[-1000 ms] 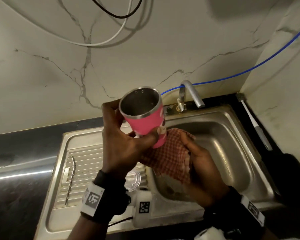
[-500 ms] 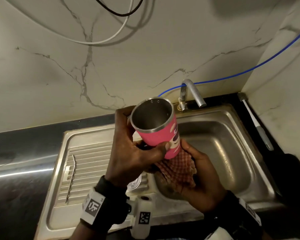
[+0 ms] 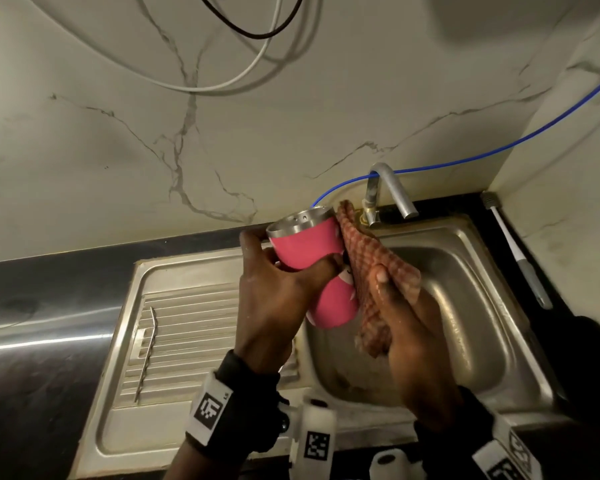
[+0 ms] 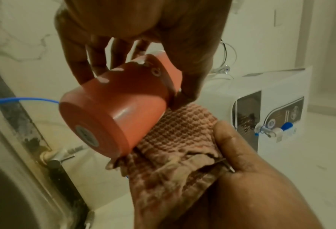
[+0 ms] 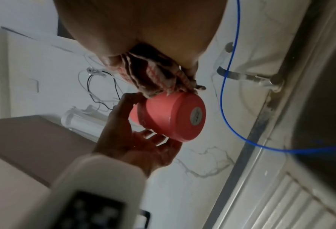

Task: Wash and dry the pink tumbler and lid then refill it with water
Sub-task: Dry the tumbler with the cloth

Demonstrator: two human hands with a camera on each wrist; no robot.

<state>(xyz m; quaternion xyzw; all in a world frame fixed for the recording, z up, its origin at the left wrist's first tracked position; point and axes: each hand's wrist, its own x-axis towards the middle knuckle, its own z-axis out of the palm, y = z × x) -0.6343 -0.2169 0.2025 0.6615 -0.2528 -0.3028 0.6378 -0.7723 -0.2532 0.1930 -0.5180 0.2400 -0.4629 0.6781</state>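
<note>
My left hand [image 3: 278,296] grips the pink tumbler [image 3: 305,252] around its upper body, over the left edge of the sink basin. The tumbler is tilted, its steel mouth up and away from me and its base toward me [image 4: 104,117]. My right hand [image 3: 399,313] holds a red-checked cloth [image 3: 374,268] and presses it against the tumbler's right side. The left wrist view shows the cloth [image 4: 179,133] lying along the tumbler's wall. In the right wrist view the bunched cloth [image 5: 155,77] touches the tumbler [image 5: 169,117] near its base. The lid is not in view.
Below my hands is the steel sink [image 3: 465,327], with the tap [image 3: 395,192] just behind them. A bent metal straw [image 3: 146,351] lies on the ribbed drainboard at left. A long brush [image 3: 520,261] rests on the dark counter at right. A white water purifier [image 4: 271,117] hangs on the wall.
The tumbler tipped so its mouth now faces away from me and its base toward me. The cloth moved from under the base up along the tumbler's right side.
</note>
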